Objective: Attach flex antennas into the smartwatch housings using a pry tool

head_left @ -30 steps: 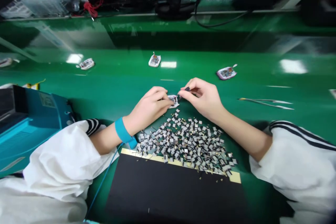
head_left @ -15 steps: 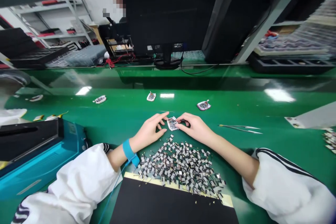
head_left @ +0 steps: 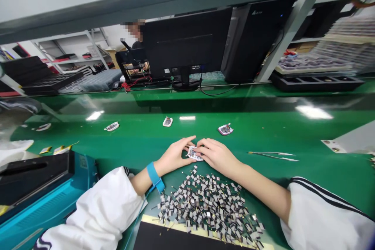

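Observation:
A small white-rimmed electronic module [head_left: 193,154] with a circuit board inside rests at the table's middle. My left hand [head_left: 175,155] holds its left edge between thumb and fingers, the index finger raised above it. From the right, the bent fingers of my right hand [head_left: 217,155] press on the module's face and right side, covering part of it; whether a tiny part is under the fingertips is hidden. Just below both hands spreads a heap of small silver-and-black components [head_left: 205,203] with short leads. A blue wrist strap [head_left: 154,175] circles my left wrist.
Similar modules [head_left: 167,121] lie in a row behind my hands. Tweezers [head_left: 274,155] lie at the right. A teal-and-black machine [head_left: 70,179] stands left, and a black mat [head_left: 164,238] with yellow tape lies in front. A monitor [head_left: 187,43] and stacked trays [head_left: 316,80] line the back.
The camera view has tilted up, so the scene sits lower. My right fingers have moved from the module's right edge onto its face, and my left hand has closed in on its left edge.

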`<state>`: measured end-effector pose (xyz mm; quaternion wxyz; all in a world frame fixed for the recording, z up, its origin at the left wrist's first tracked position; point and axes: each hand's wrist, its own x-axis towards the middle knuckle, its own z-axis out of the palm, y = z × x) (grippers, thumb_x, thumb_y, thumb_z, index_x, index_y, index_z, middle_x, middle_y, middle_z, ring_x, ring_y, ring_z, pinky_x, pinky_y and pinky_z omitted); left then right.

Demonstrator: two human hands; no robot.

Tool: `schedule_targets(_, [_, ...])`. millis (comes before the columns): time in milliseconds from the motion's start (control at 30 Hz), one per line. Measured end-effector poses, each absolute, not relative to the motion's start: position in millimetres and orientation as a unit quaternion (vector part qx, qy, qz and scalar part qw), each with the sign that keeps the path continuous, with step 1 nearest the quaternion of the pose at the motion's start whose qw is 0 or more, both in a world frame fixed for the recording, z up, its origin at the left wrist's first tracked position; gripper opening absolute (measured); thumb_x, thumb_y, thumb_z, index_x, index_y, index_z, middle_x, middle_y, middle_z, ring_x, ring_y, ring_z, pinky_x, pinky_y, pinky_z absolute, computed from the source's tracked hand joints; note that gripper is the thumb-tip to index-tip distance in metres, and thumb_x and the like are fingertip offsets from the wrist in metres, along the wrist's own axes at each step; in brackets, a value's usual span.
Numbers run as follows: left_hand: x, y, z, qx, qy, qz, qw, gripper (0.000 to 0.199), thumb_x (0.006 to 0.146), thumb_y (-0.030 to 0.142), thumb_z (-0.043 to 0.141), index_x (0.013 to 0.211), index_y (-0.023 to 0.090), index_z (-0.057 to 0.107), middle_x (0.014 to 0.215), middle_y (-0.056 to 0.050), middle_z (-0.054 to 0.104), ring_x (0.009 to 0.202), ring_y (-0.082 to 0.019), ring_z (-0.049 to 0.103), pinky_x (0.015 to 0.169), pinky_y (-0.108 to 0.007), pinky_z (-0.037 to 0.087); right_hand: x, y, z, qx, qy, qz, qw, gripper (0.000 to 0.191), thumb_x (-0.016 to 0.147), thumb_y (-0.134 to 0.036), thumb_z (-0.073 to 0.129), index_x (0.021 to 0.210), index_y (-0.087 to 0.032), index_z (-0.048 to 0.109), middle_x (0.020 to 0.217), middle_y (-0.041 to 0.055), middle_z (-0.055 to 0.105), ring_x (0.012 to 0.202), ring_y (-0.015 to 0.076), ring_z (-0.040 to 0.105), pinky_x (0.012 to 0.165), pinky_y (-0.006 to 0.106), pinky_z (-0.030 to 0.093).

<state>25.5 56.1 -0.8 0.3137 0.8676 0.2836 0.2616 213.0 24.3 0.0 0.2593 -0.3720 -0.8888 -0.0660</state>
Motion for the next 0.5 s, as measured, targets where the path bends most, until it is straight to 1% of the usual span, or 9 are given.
schedule_targets(167, [28,50,-1,0.853,0.306,0.293,0.305,0.064,0.069,0.022,0.064,0.125,0.019,0.035,0.1,-0.004,0.056,0.083,-0.013,0.056,0.083,-0.03,0.048,203,19,7,-0.379,-0.874,-0.164,0.256,0.017,0.082,-0.011,0.043,0.074,-0.01,0.059,0.073,0.0064,0.054,0.067,0.0171,0.045,0.062,0.029,0.038])
schedule_targets(200, [28,50,-1,0.85,0.308,0.297,0.306,0.064,0.068,0.022,0.065,0.125,0.019,0.035,0.1,-0.004,0.056,0.082,-0.013,0.056,0.082,-0.03,0.049,201,19,9,-0.379,-0.872,-0.177,0.256,0.017,0.082,-0.011,0.044,0.073,-0.01,0.058,0.071,0.0062,0.053,0.066,0.0172,0.044,0.062,0.03,0.037])
schedule_targets(333, [27,51,-2,0.836,0.315,0.316,0.32,0.068,0.067,0.025,0.066,0.126,0.017,0.033,0.099,-0.005,0.057,0.083,-0.013,0.057,0.081,-0.027,0.05,196,22,16,-0.355,-0.872,-0.216,0.261,0.013,0.081,-0.012,0.047,0.077,-0.01,0.059,0.067,0.005,0.051,0.064,0.0169,0.041,0.06,0.029,0.033])
schedule_targets(500, [27,51,-2,0.83,0.308,0.32,0.339,0.07,0.066,0.025,0.067,0.126,0.018,0.031,0.097,-0.003,0.058,0.082,-0.011,0.058,0.08,-0.025,0.051,200,27,15,-0.334,-0.871,-0.238,0.269,0.018,0.082,-0.012,0.047,0.067,-0.013,0.058,0.063,0.0034,0.048,0.061,0.0148,0.038,0.058,0.027,0.029])
